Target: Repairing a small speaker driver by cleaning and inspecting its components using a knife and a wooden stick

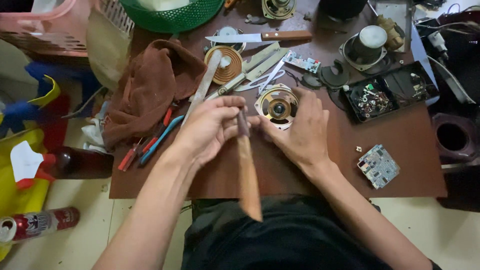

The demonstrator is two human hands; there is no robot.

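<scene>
Wooden-handled tool [248, 170], upright, left hand [210, 127]

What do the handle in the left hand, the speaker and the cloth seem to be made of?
Handle: probably wood, light brown and matte, though motion blurs it. Speaker, which the right hand touches: a metal frame, judging by its shiny pale-gold glint, around a dark centre. Cloth: soft woven fabric, brown, lying in loose folds. The left hand grips the handle's upper end.
</scene>
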